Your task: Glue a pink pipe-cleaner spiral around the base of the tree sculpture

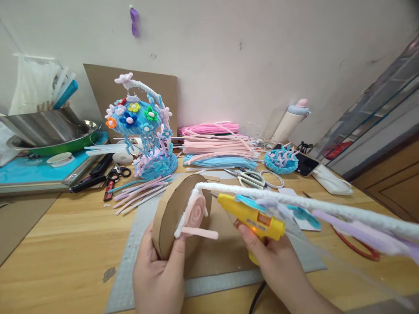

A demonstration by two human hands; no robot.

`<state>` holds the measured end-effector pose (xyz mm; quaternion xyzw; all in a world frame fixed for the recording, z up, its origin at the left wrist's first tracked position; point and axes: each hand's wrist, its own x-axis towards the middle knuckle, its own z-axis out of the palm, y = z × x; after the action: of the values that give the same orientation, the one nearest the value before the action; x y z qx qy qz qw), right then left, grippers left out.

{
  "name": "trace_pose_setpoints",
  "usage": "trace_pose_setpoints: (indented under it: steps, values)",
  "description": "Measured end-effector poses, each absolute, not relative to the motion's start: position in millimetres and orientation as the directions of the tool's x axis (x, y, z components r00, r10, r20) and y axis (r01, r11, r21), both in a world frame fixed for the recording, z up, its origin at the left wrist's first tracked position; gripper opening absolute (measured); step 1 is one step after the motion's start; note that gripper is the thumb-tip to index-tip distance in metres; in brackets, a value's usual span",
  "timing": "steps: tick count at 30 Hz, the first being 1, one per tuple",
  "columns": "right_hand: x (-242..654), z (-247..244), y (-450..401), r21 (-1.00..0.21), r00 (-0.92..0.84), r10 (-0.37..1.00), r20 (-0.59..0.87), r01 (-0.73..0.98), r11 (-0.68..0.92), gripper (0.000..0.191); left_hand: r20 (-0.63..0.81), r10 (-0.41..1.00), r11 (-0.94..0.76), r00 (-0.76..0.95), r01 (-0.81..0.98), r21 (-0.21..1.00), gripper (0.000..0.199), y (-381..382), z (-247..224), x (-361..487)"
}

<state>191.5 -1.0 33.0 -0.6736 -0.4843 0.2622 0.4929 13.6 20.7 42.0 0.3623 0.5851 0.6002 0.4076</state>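
My left hand [160,266] grips a round cardboard base [170,209] by its lower rim, tilted up on its side. Fixed to the base's face are a white pipe-cleaner-wrapped stem [235,188] and a coiled pink pipe cleaner [196,211], its loose end sticking out to the right near my thumb. My right hand [271,257] is closed around a yellow hot glue gun [252,216], its orange light showing. The nozzle points left at the base, close to the stem. The stem stretches off to the right, carrying blurred blue and lilac pieces.
A grey cutting mat [124,279] lies beneath on the wooden table. Behind stand a finished blue jellyfish-like craft [137,117] with flowers, bundled pipe cleaners [219,146], scissors [250,179] and a small blue-lilac piece [280,160]. A steel pot [46,124] is at left, a bottle [290,122] at right.
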Motion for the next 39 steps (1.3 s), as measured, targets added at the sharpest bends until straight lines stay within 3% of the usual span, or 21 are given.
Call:
trace_pose_setpoints:
  steps: [3, 5, 7, 9, 12, 15, 18, 21, 23, 25, 27, 29, 33, 39]
  values:
    - [198, 31, 9, -0.985, 0.413, 0.895, -0.168, -0.047, -0.163, 0.036, -0.092, 0.933, 0.056, -0.349, -0.112, 0.992, 0.058, 27, 42, 11]
    - [206, 29, 17, -0.938, 0.33, 0.902, -0.278, -0.296, -0.181, 0.03, -0.128, 0.94, 0.073, -0.317, -0.181, 0.981, 0.058, 31, 40, 10]
    - [215, 26, 23, -0.874, 0.224, 0.915, -0.336, -0.436, -0.214, 0.024, -0.165, 0.946, 0.089, -0.279, -0.267, 0.959, 0.06, 34, 39, 10]
    - [225, 25, 28, -0.85, 0.122, 0.924, -0.362, -0.449, -0.274, 0.022, -0.208, 0.946, 0.112, -0.249, -0.351, 0.93, 0.061, 36, 40, 12]
    - [243, 24, 35, -0.888, 0.024, 0.913, -0.408, -0.242, -0.391, 0.022, -0.266, 0.934, 0.139, -0.238, -0.444, 0.885, 0.064, 37, 44, 16]
    - [260, 24, 42, -0.898, 0.084, 0.894, -0.44, -0.049, -0.437, 0.023, -0.311, 0.926, 0.174, -0.215, -0.49, 0.854, 0.066, 37, 47, 17]
    - [262, 26, 44, -0.919, 0.187, 0.907, -0.377, 0.05, -0.392, 0.035, -0.364, 0.917, 0.23, -0.164, -0.529, 0.817, 0.07, 37, 47, 16]
    - [238, 31, 38, -0.961, 0.219, 0.943, -0.252, 0.06, -0.271, 0.036, -0.395, 0.914, 0.275, -0.098, -0.566, 0.777, 0.071, 38, 47, 16]
    - [213, 35, 31, -0.983, 0.241, 0.954, -0.18, -0.066, -0.168, 0.048, -0.411, 0.91, 0.299, -0.064, -0.585, 0.754, 0.068, 39, 48, 16]
    - [187, 39, 23, -0.942, 0.266, 0.945, -0.188, -0.321, -0.097, 0.057, -0.417, 0.908, 0.308, -0.044, -0.604, 0.735, 0.063, 39, 51, 18]
    - [167, 45, 17, -0.801, 0.131, 0.959, -0.251, -0.585, -0.13, 0.052, -0.401, 0.915, 0.294, -0.036, -0.621, 0.727, 0.059, 40, 53, 22]
    - [153, 50, 14, -0.651, -0.028, 0.959, -0.283, -0.729, -0.214, 0.048, -0.37, 0.928, 0.257, -0.048, -0.637, 0.727, 0.058, 40, 55, 28]
    - [139, 53, 22, -0.486, -0.112, 0.929, -0.353, -0.826, -0.284, 0.048, -0.323, 0.94, 0.176, -0.107, -0.66, 0.73, 0.066, 42, 55, 42]
    - [147, 49, 31, -0.459, -0.04, 0.91, -0.413, -0.854, -0.246, 0.034, -0.357, 0.923, 0.182, -0.145, -0.651, 0.737, 0.068, 40, 55, 59]
